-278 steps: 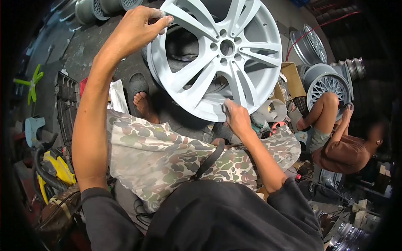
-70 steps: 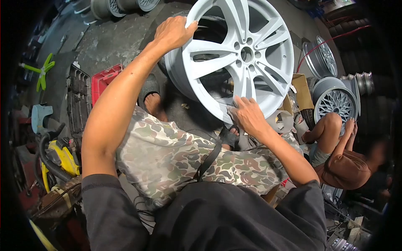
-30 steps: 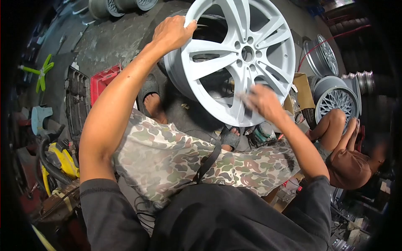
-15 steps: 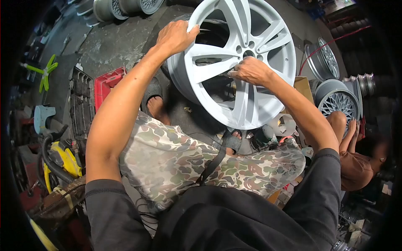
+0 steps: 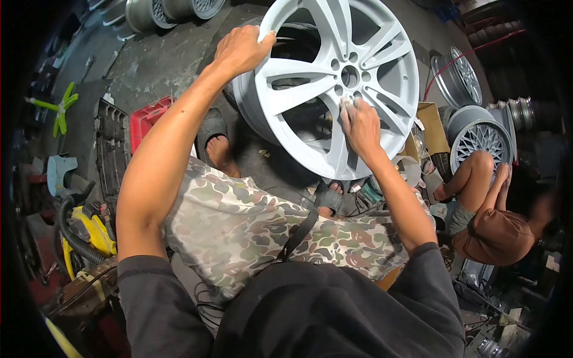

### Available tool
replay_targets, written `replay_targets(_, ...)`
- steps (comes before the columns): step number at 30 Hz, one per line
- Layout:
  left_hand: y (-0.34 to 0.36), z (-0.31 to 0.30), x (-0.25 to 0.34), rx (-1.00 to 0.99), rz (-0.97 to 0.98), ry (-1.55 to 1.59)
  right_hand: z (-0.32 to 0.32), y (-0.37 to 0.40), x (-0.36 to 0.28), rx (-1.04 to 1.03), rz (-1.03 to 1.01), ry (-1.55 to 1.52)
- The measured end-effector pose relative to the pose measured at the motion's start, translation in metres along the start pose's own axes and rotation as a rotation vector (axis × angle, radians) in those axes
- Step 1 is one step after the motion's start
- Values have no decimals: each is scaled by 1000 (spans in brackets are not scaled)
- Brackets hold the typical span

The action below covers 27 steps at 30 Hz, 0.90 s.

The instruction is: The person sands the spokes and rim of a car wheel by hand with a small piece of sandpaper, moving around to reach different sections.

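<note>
A pale grey-white alloy wheel rim [image 5: 304, 97] with split spokes stands tilted in front of me, its face toward me. My left hand [image 5: 245, 49] is closed around the outer lip at its upper left. Below the hub, my right hand [image 5: 362, 124] presses bent, dusty fingers against the lower spoke. Something thin and greyish may be under those fingers, but I cannot make it out. Behind the spokes a dark tyre-like ring [image 5: 295, 51] partly shows.
Left of my feet lie a red plastic crate [image 5: 143, 122], a black grille [image 5: 110, 149] and a yellow machine [image 5: 92, 230] with a hose. At right, a person [image 5: 492, 232] crouches beside a mesh-spoked wheel [image 5: 480, 143]. A cardboard box [image 5: 433, 128] stands behind my wheel rim.
My right hand has moved from left of the hub to the spoke below it, its forearm swinging inward. The wheel rim has shifted slightly left in view; my left hand keeps its grip.
</note>
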<state>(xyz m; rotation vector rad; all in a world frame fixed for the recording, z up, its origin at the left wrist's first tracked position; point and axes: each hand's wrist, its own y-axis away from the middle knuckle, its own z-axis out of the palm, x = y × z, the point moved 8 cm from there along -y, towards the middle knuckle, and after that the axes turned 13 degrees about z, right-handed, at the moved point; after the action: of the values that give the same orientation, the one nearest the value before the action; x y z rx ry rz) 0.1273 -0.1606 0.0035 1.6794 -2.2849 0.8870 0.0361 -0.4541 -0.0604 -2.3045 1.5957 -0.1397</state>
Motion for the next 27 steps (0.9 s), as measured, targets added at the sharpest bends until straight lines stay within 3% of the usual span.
replay_targets(2, -1, -2, -3, 9, 17, -27, 10, -14, 7, 69, 97, -48)
replay_targets(4, -2, -3, -2, 10, 18, -14, 0, 3, -6, 71, 56, -77)
replay_targets(6, -1, -2, -3, 6, -1, 4, 9, 11, -2, -222, 223, -26)
replay_targets(8, -2, 3, -3, -51, -34, 6, 12, 4, 3, -96, 139, 12)
replay_targets(16, -2, 0, 0, -27, 22, -11, 15, -43, 37, -270, 63, -289)
replay_targets(21, 0, -1, -2, -9, 3, -14, 72, -81, 57, -912, 305, -476)
replay_targets(22, -1, -2, -1, -3, -4, -11, 54, -82, 50, -915, 300, -468)
replay_targets(24, 1, -2, -1, 3, -14, 38, 34, -75, 43, -1057, 511, -559)
replay_targets(26, 1, -2, 3, -10, 5, 39, 50, -78, 46, -1072, 518, -643)
replay_targets(27, 0, -4, 4, 1, 16, 31, 62, -76, 43, -1119, 622, -781)
